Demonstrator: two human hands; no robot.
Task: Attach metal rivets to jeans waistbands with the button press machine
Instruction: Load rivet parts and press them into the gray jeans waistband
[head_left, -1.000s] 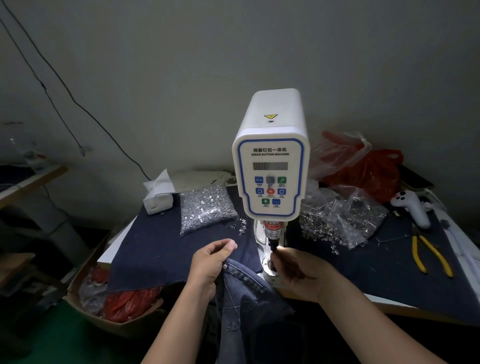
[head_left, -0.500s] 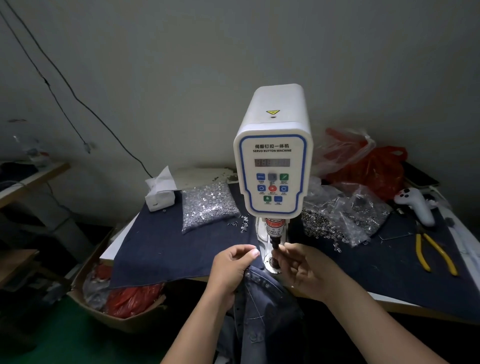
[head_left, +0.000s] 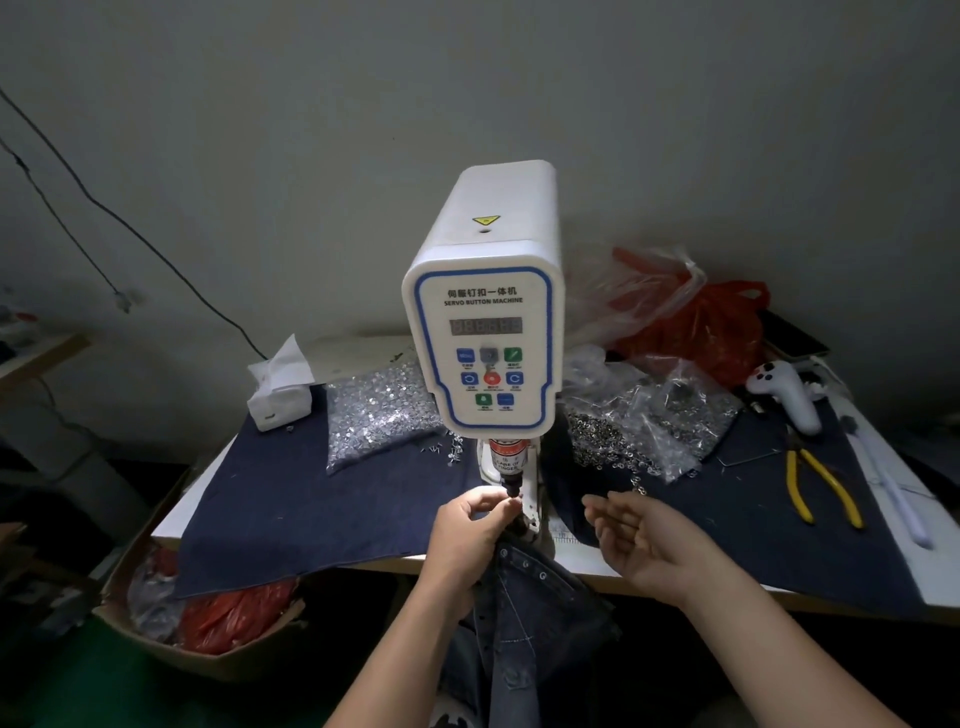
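The white servo button machine (head_left: 488, 322) stands at the table's front, its black punch tip (head_left: 511, 488) low over the die. Dark jeans (head_left: 524, 597) hang off the table edge below it, the waistband with small rivets lying by the die. My left hand (head_left: 467, 530) grips the waistband, thumb and fingers pinched right at the punch tip. My right hand (head_left: 639, 535) hovers to the right of the machine, fingers loosely curled, holding nothing I can see. A bag of silver rivets (head_left: 379, 415) lies left of the machine and bags of rivet parts (head_left: 639, 431) lie right.
Dark denim cloth (head_left: 291, 499) covers the white table. A tissue box (head_left: 280, 395) sits back left, red plastic bags (head_left: 711, 322) back right, a white controller (head_left: 789, 395) and yellow pliers (head_left: 821, 483) at the right. A cardboard box (head_left: 171, 639) with red bags is under the left side.
My right hand has let go at the punch and pulled away to the right. My left hand has moved up to the punch tip with the waistband.
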